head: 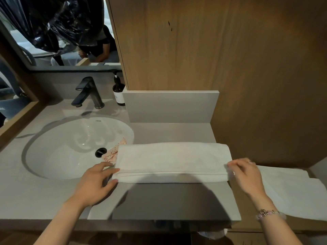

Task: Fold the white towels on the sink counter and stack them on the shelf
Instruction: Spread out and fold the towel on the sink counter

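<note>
Counter [44,197], folded towel [171,160], left hand [95,183], right hand [246,175] gripping its ends

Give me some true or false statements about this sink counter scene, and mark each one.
1. A folded white towel lies on the counter. True.
2. The left hand grips the faucet. False: it holds the towel's left end.
3. A pink patterned cloth lies in the sink. True.
4. The right hand lies flat on bare counter. False: its fingers pinch the towel's right end.
</note>
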